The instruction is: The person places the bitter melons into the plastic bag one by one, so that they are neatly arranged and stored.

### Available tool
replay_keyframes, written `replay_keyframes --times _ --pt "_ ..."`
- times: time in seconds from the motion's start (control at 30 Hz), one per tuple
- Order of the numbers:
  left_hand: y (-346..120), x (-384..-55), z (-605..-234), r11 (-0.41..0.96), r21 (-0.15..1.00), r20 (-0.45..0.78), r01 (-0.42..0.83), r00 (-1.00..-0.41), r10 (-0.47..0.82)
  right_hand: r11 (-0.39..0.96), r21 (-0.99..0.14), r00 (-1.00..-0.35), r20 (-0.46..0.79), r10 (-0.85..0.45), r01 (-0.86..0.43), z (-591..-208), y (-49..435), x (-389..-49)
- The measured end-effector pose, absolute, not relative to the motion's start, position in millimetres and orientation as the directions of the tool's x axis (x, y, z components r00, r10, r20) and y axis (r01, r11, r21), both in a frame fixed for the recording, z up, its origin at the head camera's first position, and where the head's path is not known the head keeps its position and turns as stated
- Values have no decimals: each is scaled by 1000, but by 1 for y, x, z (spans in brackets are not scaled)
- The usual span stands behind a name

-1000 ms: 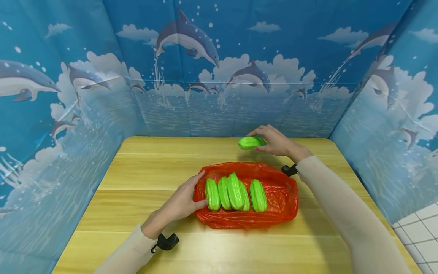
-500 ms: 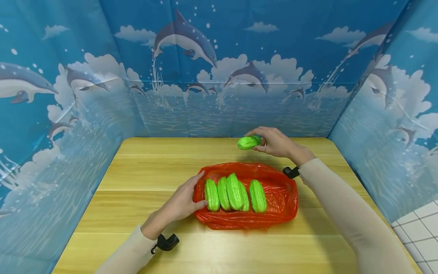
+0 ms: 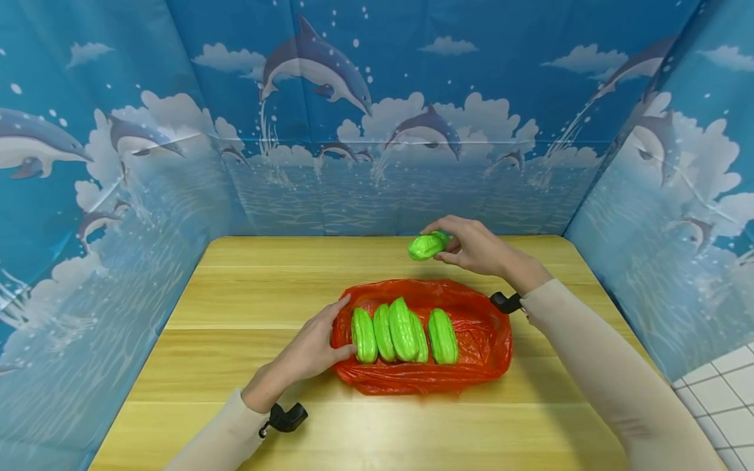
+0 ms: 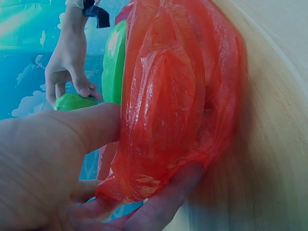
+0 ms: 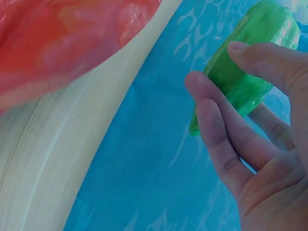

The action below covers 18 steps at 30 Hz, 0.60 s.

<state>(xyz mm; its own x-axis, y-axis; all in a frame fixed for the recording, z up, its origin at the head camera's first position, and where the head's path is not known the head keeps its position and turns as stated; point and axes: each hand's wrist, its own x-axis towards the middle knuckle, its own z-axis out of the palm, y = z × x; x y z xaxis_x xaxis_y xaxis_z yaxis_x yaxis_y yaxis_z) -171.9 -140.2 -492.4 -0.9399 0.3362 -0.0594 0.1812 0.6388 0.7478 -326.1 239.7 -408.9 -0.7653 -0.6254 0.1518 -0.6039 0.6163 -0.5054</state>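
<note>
A red plastic bag [image 3: 485, 377], its mouth spread wide, lies on the table with several long, ridged, bright green fruits [image 3: 404, 330] inside. My left hand [image 3: 312, 343] holds the bag's left end. In the left wrist view, the thumb lies along the bag's edge and the fingers curl round its outside. Beyond the bag, over the far part of the table, my right hand [image 3: 477, 247] grips another ridged green fruit [image 3: 425, 247] by one end. The right wrist view shows the thumb on one side of this fruit [image 5: 248, 62] and fingers on the other.
The wooden table [image 3: 235, 294] has its far edge against a blue dolphin-print curtain [image 3: 353, 190], which also stands at both sides. White floor tiles [image 3: 730, 392] show at the lower right. A black wrist camera [image 3: 287, 417] sits on each wrist.
The right hand has turned the held fruit slightly, so its free end now tips lower and toward the bag. The right forearm has shifted a little right. The left hand stays at the bag.
</note>
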Motion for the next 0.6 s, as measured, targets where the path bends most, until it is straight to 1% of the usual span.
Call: replay_keyframes --times 0.3,0.43,0.6 --pt "-140 -171 -492 632 750 -46 195 -938 344 602 -473 -741 187 -644 -643 -404 239 -308" --pt "-140 -170 -492 631 752 -48 193 -937 345 594 -489 -737 171 -654 -639 -406 240 -302" --pt "-139 -171 -494 632 753 -61 183 -937 344 593 -530 -744 117 -658 -607 -408 241 -294"
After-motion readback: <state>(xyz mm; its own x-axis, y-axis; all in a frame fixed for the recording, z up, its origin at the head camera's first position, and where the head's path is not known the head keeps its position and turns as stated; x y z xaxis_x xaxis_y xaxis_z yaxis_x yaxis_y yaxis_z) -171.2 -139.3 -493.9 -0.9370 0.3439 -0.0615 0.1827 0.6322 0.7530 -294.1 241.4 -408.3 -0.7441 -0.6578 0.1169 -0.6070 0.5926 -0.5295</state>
